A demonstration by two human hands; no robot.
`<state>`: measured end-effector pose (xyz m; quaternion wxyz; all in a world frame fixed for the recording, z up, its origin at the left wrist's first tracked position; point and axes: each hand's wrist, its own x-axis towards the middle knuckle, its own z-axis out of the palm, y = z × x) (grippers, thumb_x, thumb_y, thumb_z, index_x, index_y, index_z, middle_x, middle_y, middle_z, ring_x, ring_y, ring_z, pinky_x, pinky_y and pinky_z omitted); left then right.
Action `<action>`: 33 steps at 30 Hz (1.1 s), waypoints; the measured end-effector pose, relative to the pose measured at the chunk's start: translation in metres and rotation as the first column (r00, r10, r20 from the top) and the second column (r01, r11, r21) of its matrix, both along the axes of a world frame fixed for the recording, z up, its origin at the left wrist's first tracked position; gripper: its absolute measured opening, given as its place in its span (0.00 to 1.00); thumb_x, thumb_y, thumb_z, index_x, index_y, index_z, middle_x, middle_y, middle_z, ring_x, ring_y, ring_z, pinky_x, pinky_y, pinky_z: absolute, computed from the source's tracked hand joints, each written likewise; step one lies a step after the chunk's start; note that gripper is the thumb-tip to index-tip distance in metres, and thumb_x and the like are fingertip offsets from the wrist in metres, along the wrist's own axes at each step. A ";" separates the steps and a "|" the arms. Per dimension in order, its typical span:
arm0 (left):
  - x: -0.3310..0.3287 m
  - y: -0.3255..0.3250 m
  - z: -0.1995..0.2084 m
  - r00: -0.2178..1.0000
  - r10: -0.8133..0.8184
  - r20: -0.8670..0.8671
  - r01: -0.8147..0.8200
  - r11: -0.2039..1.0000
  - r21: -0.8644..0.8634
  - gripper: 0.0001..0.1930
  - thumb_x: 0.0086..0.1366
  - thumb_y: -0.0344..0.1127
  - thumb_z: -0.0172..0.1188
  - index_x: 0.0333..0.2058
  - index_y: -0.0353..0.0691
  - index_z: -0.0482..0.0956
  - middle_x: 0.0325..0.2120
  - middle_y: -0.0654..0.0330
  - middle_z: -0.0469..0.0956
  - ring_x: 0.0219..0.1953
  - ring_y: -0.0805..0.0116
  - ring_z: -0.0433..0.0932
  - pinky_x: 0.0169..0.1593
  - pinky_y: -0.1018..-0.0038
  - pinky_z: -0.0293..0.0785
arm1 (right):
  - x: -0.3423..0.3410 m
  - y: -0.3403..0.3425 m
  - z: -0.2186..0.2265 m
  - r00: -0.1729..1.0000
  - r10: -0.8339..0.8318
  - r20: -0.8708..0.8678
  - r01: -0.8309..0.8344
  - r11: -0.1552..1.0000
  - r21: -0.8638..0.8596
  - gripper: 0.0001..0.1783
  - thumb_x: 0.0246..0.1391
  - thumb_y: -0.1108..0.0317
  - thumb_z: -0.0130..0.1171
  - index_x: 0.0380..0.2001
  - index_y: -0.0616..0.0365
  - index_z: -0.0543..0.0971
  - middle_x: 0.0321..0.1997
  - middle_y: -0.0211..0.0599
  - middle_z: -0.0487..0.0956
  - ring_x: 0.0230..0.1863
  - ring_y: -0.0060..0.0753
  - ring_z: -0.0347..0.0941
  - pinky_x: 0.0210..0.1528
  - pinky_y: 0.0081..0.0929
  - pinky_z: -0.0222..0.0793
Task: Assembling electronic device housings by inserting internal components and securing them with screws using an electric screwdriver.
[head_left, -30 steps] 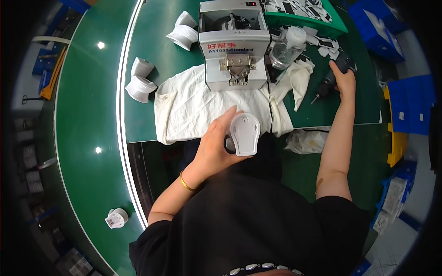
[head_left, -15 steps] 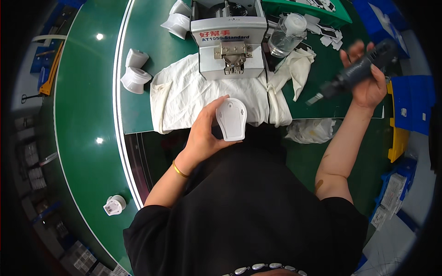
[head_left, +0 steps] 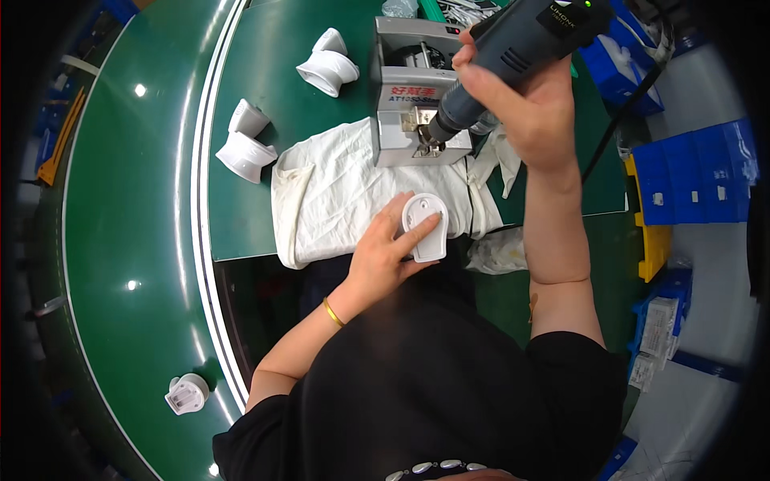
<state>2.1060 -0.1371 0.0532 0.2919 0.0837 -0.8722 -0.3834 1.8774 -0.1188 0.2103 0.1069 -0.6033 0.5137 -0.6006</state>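
Observation:
My left hand (head_left: 378, 258) is closed round a white plastic housing (head_left: 431, 244), rounded at its far end, with a finger lying across its hollow face. It is held just in front of the white cloth on the bench edge. My right hand (head_left: 539, 120) grips a dark grey electric screwdriver (head_left: 513, 50), raised and slanting down to the left. Its tip meets the metal front piece of a grey screw feeder (head_left: 391, 136); whether a screw sits on the bit is hidden. The screwdriver also covers part of the machine's right side.
Left of the feeder stand white curved plastic parts (head_left: 329, 74), with more (head_left: 246, 155) nearer the bench's left edge. A white cloth (head_left: 329, 188) lies under the machine. One small white part (head_left: 187, 394) rests on the green surface at left. Blue bins (head_left: 694, 176) and a black cord (head_left: 622, 120) are at right.
My right hand has swung the screwdriver leftward from the right side to the feeder's front. A finger of my left hand now lies over the housing's face. The whole view has shifted somewhat.

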 end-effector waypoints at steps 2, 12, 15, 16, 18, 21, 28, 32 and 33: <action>0.001 -0.001 0.000 1.000 0.000 -0.010 0.000 1.000 -0.010 0.39 0.40 0.31 0.78 0.56 0.52 0.77 0.60 0.43 0.66 0.60 0.43 0.69 0.59 0.60 0.71 | 0.003 0.005 0.008 0.987 0.112 0.114 -0.115 0.993 0.027 0.33 0.50 0.79 0.62 0.60 0.58 0.64 0.53 0.46 0.75 0.52 0.35 0.75 0.60 0.40 0.70; -0.002 -0.004 -0.001 0.998 0.011 -0.056 -0.011 1.000 -0.002 0.38 0.38 0.32 0.78 0.55 0.49 0.78 0.58 0.45 0.68 0.59 0.43 0.69 0.58 0.58 0.71 | 0.024 -0.029 0.015 0.951 0.003 0.310 -0.012 1.000 0.025 0.23 0.55 0.77 0.59 0.54 0.63 0.68 0.34 0.41 0.78 0.35 0.35 0.78 0.43 0.37 0.76; -0.002 -0.002 -0.004 0.997 0.025 -0.077 -0.024 1.000 0.014 0.38 0.38 0.32 0.78 0.55 0.50 0.78 0.58 0.46 0.68 0.58 0.44 0.70 0.57 0.58 0.71 | 0.045 -0.019 0.014 0.859 -0.172 0.482 0.184 0.983 0.022 0.21 0.53 0.78 0.60 0.50 0.65 0.68 0.31 0.39 0.77 0.31 0.30 0.76 0.38 0.27 0.73; -0.003 -0.002 -0.006 0.997 0.024 -0.075 -0.023 1.000 0.017 0.38 0.38 0.32 0.78 0.55 0.50 0.78 0.58 0.46 0.68 0.58 0.44 0.70 0.57 0.58 0.71 | 0.046 -0.017 0.012 0.847 -0.223 0.483 0.232 0.972 0.041 0.21 0.53 0.77 0.59 0.51 0.65 0.68 0.33 0.40 0.77 0.33 0.31 0.76 0.40 0.29 0.74; -0.004 -0.001 -0.009 0.996 0.041 -0.084 -0.042 0.999 -0.011 0.39 0.38 0.32 0.78 0.55 0.51 0.78 0.58 0.46 0.68 0.58 0.44 0.70 0.57 0.59 0.71 | 0.033 -0.009 -0.003 0.918 0.009 0.395 0.037 0.993 -0.110 0.22 0.57 0.75 0.56 0.55 0.64 0.67 0.28 0.37 0.74 0.29 0.32 0.74 0.37 0.37 0.73; -0.003 -0.002 -0.009 0.997 0.039 -0.061 -0.039 0.999 0.005 0.39 0.38 0.32 0.78 0.55 0.51 0.78 0.58 0.47 0.68 0.58 0.46 0.71 0.57 0.61 0.72 | 0.060 0.025 -0.002 0.946 -0.050 0.321 0.062 0.998 -0.026 0.23 0.59 0.75 0.52 0.57 0.63 0.63 0.25 0.34 0.69 0.25 0.28 0.68 0.34 0.35 0.69; 0.000 -0.001 -0.007 0.999 0.025 -0.026 -0.024 0.999 0.034 0.40 0.37 0.31 0.78 0.56 0.53 0.78 0.60 0.47 0.67 0.58 0.47 0.70 0.58 0.62 0.71 | 0.079 0.046 -0.005 0.964 -0.043 0.264 0.035 0.999 0.033 0.24 0.57 0.74 0.54 0.56 0.60 0.61 0.26 0.36 0.71 0.25 0.27 0.70 0.35 0.36 0.70; -0.001 -0.001 -0.008 0.999 0.019 -0.030 -0.017 0.999 0.041 0.40 0.37 0.31 0.78 0.56 0.52 0.78 0.60 0.47 0.66 0.58 0.46 0.70 0.58 0.62 0.71 | 0.080 0.045 -0.008 0.961 -0.034 0.273 0.022 0.999 0.045 0.24 0.57 0.75 0.54 0.56 0.60 0.61 0.26 0.36 0.72 0.25 0.27 0.70 0.35 0.37 0.71; -0.001 -0.001 -0.008 0.999 0.020 -0.037 -0.018 0.999 0.040 0.40 0.38 0.31 0.78 0.56 0.52 0.78 0.60 0.47 0.66 0.58 0.46 0.70 0.58 0.61 0.71 | 0.080 0.045 -0.009 0.957 -0.036 0.289 0.021 0.998 0.055 0.24 0.57 0.75 0.54 0.56 0.60 0.61 0.26 0.36 0.72 0.25 0.27 0.70 0.35 0.37 0.71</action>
